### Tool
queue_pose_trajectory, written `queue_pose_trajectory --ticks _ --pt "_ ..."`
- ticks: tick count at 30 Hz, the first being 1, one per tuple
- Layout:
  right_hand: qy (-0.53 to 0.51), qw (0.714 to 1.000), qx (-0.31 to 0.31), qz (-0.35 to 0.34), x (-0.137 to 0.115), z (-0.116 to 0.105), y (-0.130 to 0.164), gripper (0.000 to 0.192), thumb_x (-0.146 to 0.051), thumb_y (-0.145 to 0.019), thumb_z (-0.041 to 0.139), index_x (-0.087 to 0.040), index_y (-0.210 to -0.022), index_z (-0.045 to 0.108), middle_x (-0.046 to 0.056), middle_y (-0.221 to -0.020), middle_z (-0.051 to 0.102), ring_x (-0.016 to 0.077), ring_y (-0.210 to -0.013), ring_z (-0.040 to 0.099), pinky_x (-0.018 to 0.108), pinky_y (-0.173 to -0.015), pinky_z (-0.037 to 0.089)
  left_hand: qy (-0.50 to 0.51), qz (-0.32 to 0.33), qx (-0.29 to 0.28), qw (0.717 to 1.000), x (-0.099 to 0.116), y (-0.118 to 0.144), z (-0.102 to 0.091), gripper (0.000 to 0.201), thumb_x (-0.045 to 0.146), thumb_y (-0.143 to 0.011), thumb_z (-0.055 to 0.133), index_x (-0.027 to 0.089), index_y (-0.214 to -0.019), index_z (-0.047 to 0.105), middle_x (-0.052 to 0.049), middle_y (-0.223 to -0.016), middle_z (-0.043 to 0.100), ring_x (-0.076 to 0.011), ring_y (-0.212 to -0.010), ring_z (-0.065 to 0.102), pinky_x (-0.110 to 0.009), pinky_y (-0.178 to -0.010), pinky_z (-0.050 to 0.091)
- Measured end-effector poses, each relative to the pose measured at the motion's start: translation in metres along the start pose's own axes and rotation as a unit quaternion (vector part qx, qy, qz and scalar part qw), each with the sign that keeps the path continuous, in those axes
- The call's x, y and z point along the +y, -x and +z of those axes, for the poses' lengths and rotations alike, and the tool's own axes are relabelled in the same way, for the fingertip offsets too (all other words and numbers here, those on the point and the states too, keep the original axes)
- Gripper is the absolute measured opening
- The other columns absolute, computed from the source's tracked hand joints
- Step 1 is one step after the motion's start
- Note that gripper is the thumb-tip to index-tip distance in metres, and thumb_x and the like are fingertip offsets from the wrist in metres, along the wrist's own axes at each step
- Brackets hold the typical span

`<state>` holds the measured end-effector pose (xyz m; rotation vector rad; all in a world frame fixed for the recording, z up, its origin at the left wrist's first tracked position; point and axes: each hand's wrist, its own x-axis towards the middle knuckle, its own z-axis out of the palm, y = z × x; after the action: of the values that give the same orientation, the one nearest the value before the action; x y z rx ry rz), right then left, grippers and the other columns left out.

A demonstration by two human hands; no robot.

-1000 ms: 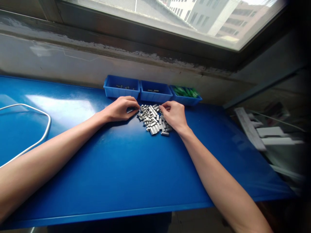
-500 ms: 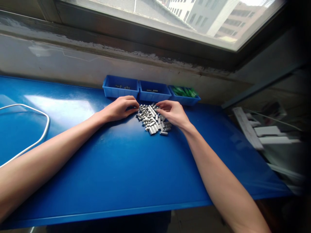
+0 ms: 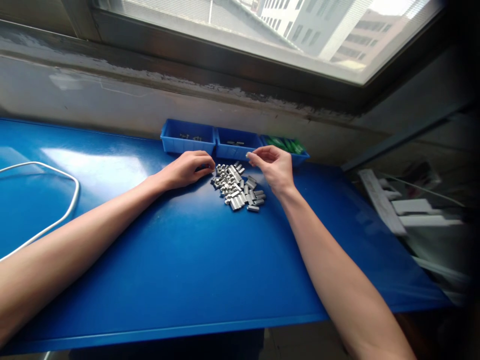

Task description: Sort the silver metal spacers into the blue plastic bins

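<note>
1. The blue worktop [image 3: 195, 260] runs from the near edge to the wall; both bare forearms stretch across it toward the far side.
2. A white cable [image 3: 56, 175] loops over the worktop's left part, well apart from the hands.
3. A pile of small metal sleeves [image 3: 237, 187] lies loose on the worktop between the two hands, short silver cylinders scattered in a low heap.
4. The left hand [image 3: 185, 170] rests palm down on the worktop just left of the pile, its fingers curled under with the tips at the pile's left edge; whether its grip encloses a piece I cannot tell.
5. The right hand [image 3: 273, 167] is raised just above the pile's far right side, thumb and forefinger pinched together, with a small pale glint at the tips that may be one sleeve; it is too small to be sure.
6. Beyond the hands, three blue bins stand side by side against the wall: the left bin [image 3: 187, 142] and the middle bin [image 3: 234, 148] each hold a few small dark parts, and the right bin [image 3: 300, 156] holds green pieces.
7. Above them are the wall ledge and a window [image 3: 285, 30].
</note>
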<state>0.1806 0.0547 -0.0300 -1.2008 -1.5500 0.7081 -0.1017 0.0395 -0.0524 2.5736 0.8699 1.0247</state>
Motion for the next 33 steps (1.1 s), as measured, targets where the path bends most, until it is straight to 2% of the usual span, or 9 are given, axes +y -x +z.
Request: queue_pose_trajectory --ticks 2,5,10,13,16,21,25,29,33 --pt "-0.022 0.999 0.026 -0.008 0.002 0.007 -0.005 0.036 -0.052 -0.075 0.090 -0.024 -0.087 0.071 0.006 -0.086 0.080 0.0256 -0.082 0.079 0.043 -0.086 0.069 -0.001 -0.003 -0.003 1.000 0.001 0.000 0.000 0.019 0.027 -0.101 0.061 0.018 -0.104 0.077 -0.009 -0.106 0.077 -0.0212 -0.095 0.074 -0.032 -0.087 0.056" --pt "-0.049 0.997 0.043 -0.027 0.005 0.015 -0.010 0.041 -0.054 -0.080 0.086 -0.023 -0.104 0.073 0.009 -0.108 0.082 0.0285 -0.105 0.080 0.047 -0.102 0.066 -0.017 -0.006 0.005 1.000 0.002 0.000 0.000 0.022 0.028 -0.100 0.063 0.017 -0.111 0.079 -0.011 -0.112 0.078 -0.0234 -0.102 0.074 -0.034 -0.092 0.057" --pt "-0.031 0.998 0.011 -0.044 0.000 0.014 -0.004 0.049 -0.048 -0.088 0.079 -0.024 -0.129 0.071 0.011 -0.142 0.072 0.0323 -0.131 0.071 0.054 -0.116 0.058 -0.024 -0.012 0.008 1.000 -0.001 -0.001 -0.001 0.023 0.031 -0.099 0.063 0.018 -0.105 0.082 -0.011 -0.109 0.080 -0.0243 -0.099 0.074 -0.036 -0.090 0.058" --pt "-0.006 0.998 0.014 -0.055 -0.004 0.009 0.003 0.035 -0.041 -0.090 0.074 -0.024 -0.121 0.074 0.009 -0.138 0.075 0.0306 -0.122 0.076 0.050 -0.111 0.061 -0.006 -0.020 0.004 1.000 0.000 -0.001 -0.002 0.023 0.030 -0.100 0.062 0.019 -0.105 0.082 -0.011 -0.106 0.079 -0.0227 -0.096 0.074 -0.034 -0.087 0.058" --pt "0.030 0.997 0.033 -0.056 -0.003 0.006 0.010 0.020 -0.034 -0.092 0.068 -0.023 -0.106 0.077 0.009 -0.116 0.081 0.0266 -0.102 0.080 0.044 -0.099 0.066 -0.004 -0.015 0.016 1.000 0.001 -0.001 -0.002 0.023 0.031 -0.099 0.064 0.019 -0.106 0.082 -0.011 -0.107 0.076 -0.0215 -0.093 0.073 -0.033 -0.085 0.058" --pt "0.012 0.998 0.016 -0.064 0.005 0.009 0.016 0.014 -0.028 -0.087 0.065 -0.022 -0.092 0.077 0.007 -0.098 0.082 0.0229 -0.079 0.079 0.039 -0.079 0.067 0.000 -0.001 0.062 0.998 0.002 -0.001 -0.002 0.018 0.027 -0.095 0.067 0.019 -0.097 0.083 -0.009 -0.104 0.077 -0.0194 -0.090 0.073 -0.032 -0.083 0.059" --pt "0.015 0.999 0.009 -0.046 0.006 0.011 0.016 0.014 -0.028 -0.085 0.065 -0.022 -0.090 0.076 0.007 -0.098 0.082 0.0225 -0.078 0.079 0.037 -0.078 0.066 -0.001 -0.029 0.160 0.987 0.005 -0.003 -0.002 0.017 0.030 -0.096 0.070 0.019 -0.096 0.084 -0.009 -0.106 0.080 -0.0209 -0.096 0.076 -0.035 -0.091 0.062" --pt "0.037 0.999 -0.001 -0.023 0.006 0.011 0.014 0.015 -0.027 -0.084 0.064 -0.022 -0.089 0.076 0.006 -0.101 0.083 0.0229 -0.082 0.079 0.038 -0.082 0.066 0.031 -0.108 0.271 0.956 0.000 -0.006 -0.002 0.028 0.036 -0.098 0.070 0.015 -0.114 0.081 -0.013 -0.126 0.076 -0.0250 -0.108 0.078 -0.042 -0.100 0.066" --pt "0.043 0.998 -0.020 -0.031 0.009 0.010 0.012 0.017 -0.029 -0.083 0.066 -0.022 -0.092 0.079 0.006 -0.101 0.083 0.0237 -0.090 0.080 0.038 -0.088 0.065 0.102 -0.138 0.298 0.939 -0.017 -0.008 0.000 0.046 0.037 -0.096 0.072 0.013 -0.136 0.072 -0.016 -0.143 0.069 -0.0303 -0.119 0.076 -0.048 -0.110 0.062"
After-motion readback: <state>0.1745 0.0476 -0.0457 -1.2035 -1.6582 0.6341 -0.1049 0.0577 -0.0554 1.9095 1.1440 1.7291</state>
